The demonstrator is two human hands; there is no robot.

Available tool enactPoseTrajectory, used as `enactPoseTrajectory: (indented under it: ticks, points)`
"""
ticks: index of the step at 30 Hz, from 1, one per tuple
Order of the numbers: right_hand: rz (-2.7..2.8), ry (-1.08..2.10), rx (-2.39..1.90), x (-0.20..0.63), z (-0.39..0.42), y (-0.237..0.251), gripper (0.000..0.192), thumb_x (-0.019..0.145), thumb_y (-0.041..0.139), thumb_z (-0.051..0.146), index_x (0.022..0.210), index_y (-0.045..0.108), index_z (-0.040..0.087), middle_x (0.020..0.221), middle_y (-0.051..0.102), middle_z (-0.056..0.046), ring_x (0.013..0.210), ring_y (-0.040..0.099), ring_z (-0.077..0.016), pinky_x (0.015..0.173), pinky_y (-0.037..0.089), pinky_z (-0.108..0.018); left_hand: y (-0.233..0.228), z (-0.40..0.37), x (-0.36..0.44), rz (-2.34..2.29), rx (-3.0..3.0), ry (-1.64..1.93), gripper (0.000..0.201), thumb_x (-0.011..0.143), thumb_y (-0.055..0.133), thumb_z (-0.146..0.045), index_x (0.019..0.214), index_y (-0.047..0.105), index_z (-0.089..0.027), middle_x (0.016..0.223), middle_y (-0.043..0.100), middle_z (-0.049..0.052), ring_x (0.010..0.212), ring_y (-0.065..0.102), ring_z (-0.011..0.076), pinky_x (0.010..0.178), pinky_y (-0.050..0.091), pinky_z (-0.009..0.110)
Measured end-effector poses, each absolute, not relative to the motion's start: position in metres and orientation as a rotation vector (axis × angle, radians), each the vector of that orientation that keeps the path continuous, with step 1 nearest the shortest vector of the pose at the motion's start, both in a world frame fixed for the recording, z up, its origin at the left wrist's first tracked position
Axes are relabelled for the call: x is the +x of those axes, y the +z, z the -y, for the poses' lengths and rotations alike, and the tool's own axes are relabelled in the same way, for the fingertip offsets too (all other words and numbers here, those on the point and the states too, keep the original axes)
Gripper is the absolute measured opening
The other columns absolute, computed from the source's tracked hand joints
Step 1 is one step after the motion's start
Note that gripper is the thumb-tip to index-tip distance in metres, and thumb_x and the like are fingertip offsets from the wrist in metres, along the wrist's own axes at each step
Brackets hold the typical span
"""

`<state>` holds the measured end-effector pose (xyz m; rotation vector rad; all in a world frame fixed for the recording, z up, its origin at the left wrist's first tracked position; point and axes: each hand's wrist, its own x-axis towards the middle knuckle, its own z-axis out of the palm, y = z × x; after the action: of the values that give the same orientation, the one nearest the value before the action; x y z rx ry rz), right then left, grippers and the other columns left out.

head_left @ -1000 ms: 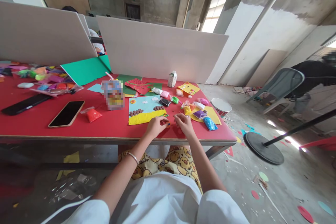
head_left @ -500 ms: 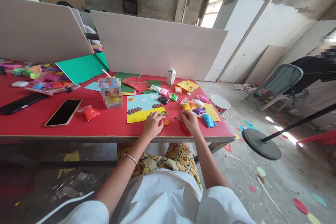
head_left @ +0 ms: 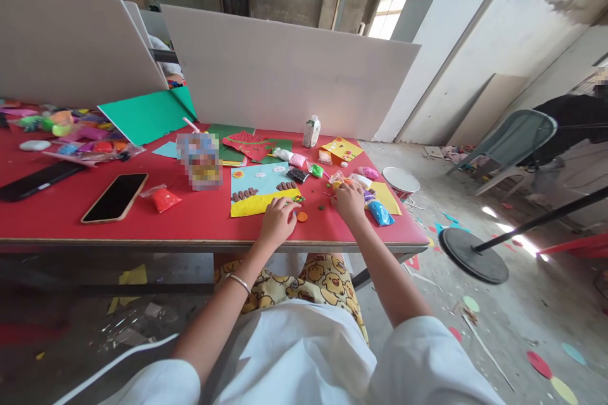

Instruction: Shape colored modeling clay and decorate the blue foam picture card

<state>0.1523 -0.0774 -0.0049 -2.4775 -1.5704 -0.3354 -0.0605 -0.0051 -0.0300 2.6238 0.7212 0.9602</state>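
A handmade clay picture (head_left: 266, 176) lies on the red table, with blue sky, a sun, clouds, brown pieces and a yellow lower band. Beside its lower right corner rests my left hand (head_left: 278, 223), fingers bent and the thumb apart, holding nothing that I can see. An orange clay disc (head_left: 302, 217) lies just right of its fingertips. My right hand (head_left: 350, 204) reaches over the bagged clay, its fingers bent down at a yellow-orange packet (head_left: 337, 180). What its fingertips grip is hidden. Purple, white and blue clay packets (head_left: 381, 213) surround that hand.
Black, green and pink clay packets (head_left: 297, 161) lie behind the picture. A small carton (head_left: 311, 131) stands before the white board (head_left: 289, 69). To the left are a phone (head_left: 115, 197), a red clay packet (head_left: 166, 199) and a blurred-out container (head_left: 198, 161).
My right hand has moved forward from the table's bare surface onto the clay packets. My left hand stays by the picture's corner. The view has shifted slightly.
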Motion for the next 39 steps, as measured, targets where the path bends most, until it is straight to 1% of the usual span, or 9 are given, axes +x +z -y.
enactPoseTrajectory:
  ticks: [5,9,16,21,24,29,33,36,39]
  points:
    - [1.685,-0.405,-2.560,0.156,0.061,-0.007,0.041,0.085,0.038,0.009,0.117,0.064,0.008,0.120,0.060,-0.024,0.111,0.052,-0.0346,0.091,0.036,-0.049,-0.031,0.005,-0.062,-0.783,2.592,1.000,0.030,0.080,0.050,-0.005,0.097,0.068,-0.022,0.098,0.064,0.007,0.096,0.055,0.0253,0.084,0.047,0.041]
    - [1.946,-0.359,-2.501,0.165,0.053,-0.007,0.047,0.084,0.039,0.008,0.128,0.055,0.005,0.131,0.054,-0.025,0.120,0.048,-0.0337,0.093,0.038,-0.046,-0.030,0.007,-0.062,-0.828,2.569,1.010,0.027,0.080,0.051,-0.007,0.094,0.069,-0.021,0.097,0.065,0.007,0.095,0.056,0.0255,0.082,0.047,0.040]
    - [2.177,-0.138,-2.395,0.173,0.039,-0.003,0.035,0.075,0.060,0.012,0.108,0.066,0.004,0.122,0.060,-0.027,0.121,0.049,-0.0363,0.099,0.037,-0.045,-0.031,0.011,-0.060,-0.792,2.628,0.960,0.021,0.082,0.064,-0.031,0.100,0.069,-0.021,0.100,0.063,0.009,0.098,0.055,0.0289,0.081,0.045,0.043]
    - [2.066,-0.179,-2.394,0.174,0.044,-0.001,0.038,0.082,0.057,0.020,0.116,0.058,0.002,0.118,0.060,-0.029,0.107,0.059,-0.0348,0.084,0.046,-0.040,-0.032,0.012,-0.060,-0.722,2.685,0.882,0.019,0.076,0.071,-0.029,0.093,0.069,-0.021,0.101,0.065,0.008,0.100,0.056,0.0283,0.083,0.046,0.043]
    - [1.785,-0.183,-2.320,0.174,0.049,0.005,0.031,0.089,0.048,0.025,0.114,0.055,0.008,0.099,0.067,-0.021,0.083,0.065,-0.0290,0.071,0.047,-0.037,-0.032,0.011,-0.059,-0.676,2.589,0.851,0.019,0.074,0.071,-0.021,0.092,0.065,-0.021,0.097,0.068,0.006,0.097,0.060,0.0263,0.083,0.047,0.041]
    - [1.212,-0.008,-1.644,0.152,0.053,0.010,0.029,0.091,0.040,0.033,0.115,0.050,0.020,0.083,0.067,-0.005,0.063,0.061,-0.0176,0.063,0.048,-0.031,-0.031,0.006,-0.051,-0.614,2.122,0.834,0.027,0.073,0.068,-0.013,0.098,0.059,-0.020,0.096,0.071,0.003,0.091,0.067,0.0195,0.080,0.053,0.032]
    - [0.860,0.257,-1.263,0.123,0.059,-0.006,0.029,0.086,0.044,0.041,0.103,0.057,0.022,0.092,0.067,-0.006,0.079,0.064,-0.0191,0.073,0.052,-0.035,-0.034,0.003,-0.038,-0.570,1.929,0.882,0.026,0.073,0.068,-0.012,0.098,0.061,-0.018,0.096,0.072,0.005,0.092,0.068,0.0183,0.081,0.054,0.030]
    - [0.697,0.445,-1.065,0.107,0.067,-0.022,0.034,0.079,0.056,0.041,0.107,0.060,0.023,0.104,0.068,-0.006,0.095,0.064,-0.0206,0.087,0.050,-0.039,-0.039,0.000,-0.033,-0.562,1.901,0.872,0.028,0.073,0.067,-0.010,0.100,0.063,-0.016,0.099,0.072,0.007,0.091,0.068,0.0182,0.083,0.055,0.031]
    - [0.654,0.564,-0.989,0.100,0.073,-0.032,0.039,0.074,0.066,0.039,0.109,0.062,0.025,0.105,0.068,-0.005,0.100,0.064,-0.0198,0.090,0.049,-0.037,-0.042,-0.004,-0.032,-0.626,1.893,0.864,0.024,0.073,0.067,-0.013,0.097,0.066,-0.015,0.098,0.073,0.008,0.089,0.069,0.0191,0.083,0.055,0.033]
